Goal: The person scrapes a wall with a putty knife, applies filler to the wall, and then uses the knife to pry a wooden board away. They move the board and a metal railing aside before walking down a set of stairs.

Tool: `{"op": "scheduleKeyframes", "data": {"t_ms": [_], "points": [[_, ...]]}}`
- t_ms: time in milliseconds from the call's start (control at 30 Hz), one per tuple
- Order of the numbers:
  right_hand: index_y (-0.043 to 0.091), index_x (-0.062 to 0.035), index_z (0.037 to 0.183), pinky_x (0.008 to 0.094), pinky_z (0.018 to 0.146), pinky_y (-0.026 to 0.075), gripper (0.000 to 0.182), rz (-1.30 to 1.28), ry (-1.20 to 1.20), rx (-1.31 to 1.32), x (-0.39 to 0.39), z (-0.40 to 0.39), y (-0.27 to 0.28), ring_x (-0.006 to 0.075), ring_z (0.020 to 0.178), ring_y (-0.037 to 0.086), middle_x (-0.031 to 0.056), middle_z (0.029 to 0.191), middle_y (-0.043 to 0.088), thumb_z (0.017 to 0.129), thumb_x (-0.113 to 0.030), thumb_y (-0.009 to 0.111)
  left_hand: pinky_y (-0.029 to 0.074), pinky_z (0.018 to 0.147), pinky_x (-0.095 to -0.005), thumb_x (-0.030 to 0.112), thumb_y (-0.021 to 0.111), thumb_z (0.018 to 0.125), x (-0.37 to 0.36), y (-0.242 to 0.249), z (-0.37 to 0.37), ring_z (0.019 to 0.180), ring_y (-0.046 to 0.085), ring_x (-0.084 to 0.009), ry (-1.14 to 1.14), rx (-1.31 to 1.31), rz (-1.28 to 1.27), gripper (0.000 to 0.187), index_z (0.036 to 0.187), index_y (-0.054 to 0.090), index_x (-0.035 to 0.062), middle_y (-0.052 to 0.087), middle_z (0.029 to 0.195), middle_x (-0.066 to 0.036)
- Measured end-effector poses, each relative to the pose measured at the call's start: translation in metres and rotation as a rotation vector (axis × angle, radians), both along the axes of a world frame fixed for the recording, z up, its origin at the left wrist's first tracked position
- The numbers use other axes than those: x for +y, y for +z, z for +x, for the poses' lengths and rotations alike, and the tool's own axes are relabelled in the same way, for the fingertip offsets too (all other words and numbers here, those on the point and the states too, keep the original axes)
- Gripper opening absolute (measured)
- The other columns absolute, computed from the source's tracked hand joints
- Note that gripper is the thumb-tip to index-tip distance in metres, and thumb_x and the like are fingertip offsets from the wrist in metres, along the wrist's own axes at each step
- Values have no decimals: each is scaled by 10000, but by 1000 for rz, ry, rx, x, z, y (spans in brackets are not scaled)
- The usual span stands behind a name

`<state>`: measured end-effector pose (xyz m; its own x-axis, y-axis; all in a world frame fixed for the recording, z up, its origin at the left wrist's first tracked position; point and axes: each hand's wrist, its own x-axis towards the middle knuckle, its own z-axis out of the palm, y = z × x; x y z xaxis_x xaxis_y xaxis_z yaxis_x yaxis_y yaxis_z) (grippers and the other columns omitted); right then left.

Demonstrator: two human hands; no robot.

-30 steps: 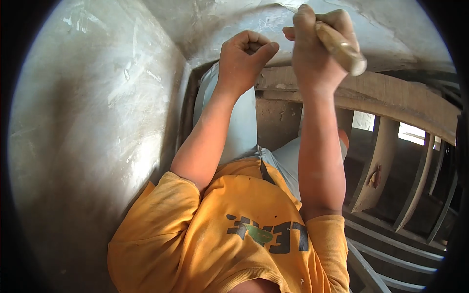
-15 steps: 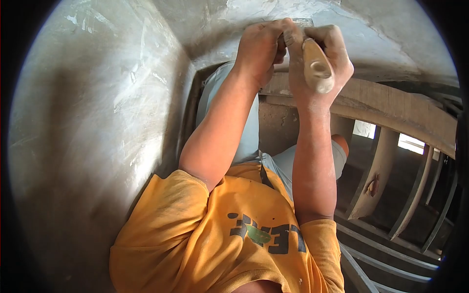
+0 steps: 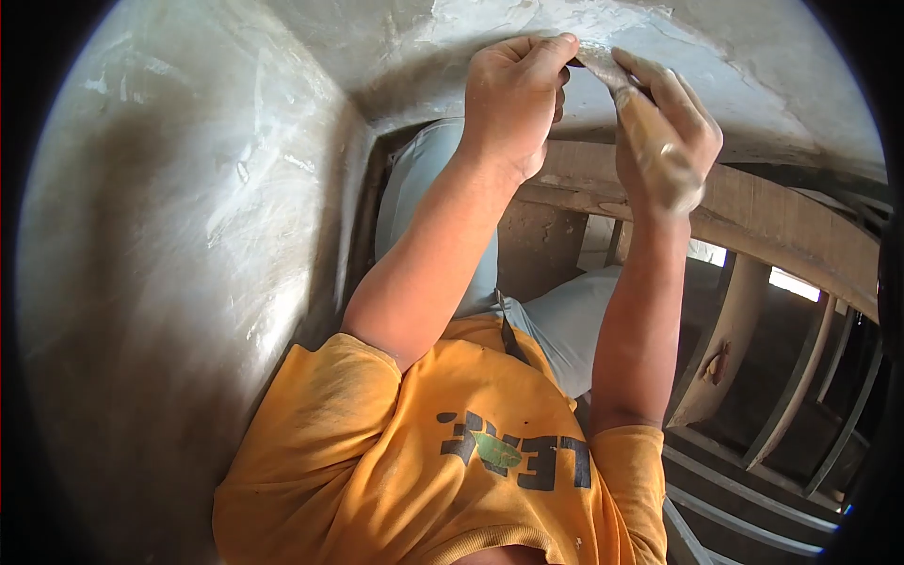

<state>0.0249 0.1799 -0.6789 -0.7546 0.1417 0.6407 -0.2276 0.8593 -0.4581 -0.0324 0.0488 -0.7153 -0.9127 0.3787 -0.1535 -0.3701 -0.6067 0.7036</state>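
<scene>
My right hand (image 3: 686, 127) is wrapped round the pale wooden handle of a putty knife (image 3: 652, 141), its butt end toward me and blurred by motion. The knife's thin, smeared blade slants up to the left and ends at the fingertips of my left hand (image 3: 513, 104). That hand is closed, thumb pressed over curled fingers. A dark edge shows under the thumb, but what it belongs to is hidden. Both hands are up close to a grey plastered surface (image 3: 734, 71) with whitish patches.
A smooth grey wall (image 3: 179, 245) rises close on my left, meeting the plastered surface in a corner. Below my right hand a curved brown beam (image 3: 772, 212) runs to the right, with upright slats (image 3: 720, 348) and pale rails (image 3: 753, 513) beneath. My bent legs (image 3: 438, 188) are below my arms.
My right hand has moved right and slightly down with the putty knife, turning it so the blade shows. My left hand has shifted slightly right, its thumb now extended toward the blade.
</scene>
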Motion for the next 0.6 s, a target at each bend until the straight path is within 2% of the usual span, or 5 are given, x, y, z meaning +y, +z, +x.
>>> {"op": "scheduleKeyframes", "data": {"t_ms": [33, 200, 267, 467, 600], "points": [[756, -80, 1012, 362, 656, 530, 162, 143, 12, 88, 6, -8, -5, 295, 720, 680, 107, 822, 709, 851, -90, 762, 292, 519, -225, 183, 637, 985, 0, 1, 0, 561, 365, -48, 3, 3, -20, 204, 863, 672, 23, 468, 654, 62], [754, -54, 921, 346, 617, 505, 157, 248, -65, 118, 11, -14, -18, 268, 688, 671, 84, 789, 701, 887, -205, 783, 315, 520, -217, 244, 625, 1009, -5, -7, -2, 571, 383, -40, -9, 189, -84, 273, 965, 730, -5, 502, 665, 51], [750, -40, 904, 349, 621, 517, 163, -101, -101, -67, 13, -12, -34, 205, 722, 699, 81, 810, 724, 893, -200, 782, 327, 521, -210, 258, 623, 1014, -13, -11, -6, 577, 396, -37, -41, 272, -133, 291, 996, 743, -7, 523, 675, 43], [716, 29, 987, 303, 720, 599, 144, -722, -39, -25, 10, -9, -68, 143, 823, 709, 95, 903, 739, 949, -109, 732, 390, 538, -184, 229, 654, 994, -22, -22, -12, 605, 474, -36, -89, 432, -407, 231, 982, 752, 20, 631, 737, 6], [701, 48, 1012, 305, 757, 620, 142, -745, -26, -19, 12, -12, -70, 155, 811, 710, 93, 879, 733, 966, -87, 708, 388, 536, -187, 218, 663, 985, -18, -40, -9, 603, 475, -34, -55, 477, -429, 209, 983, 754, 29, 630, 731, 7]]}}
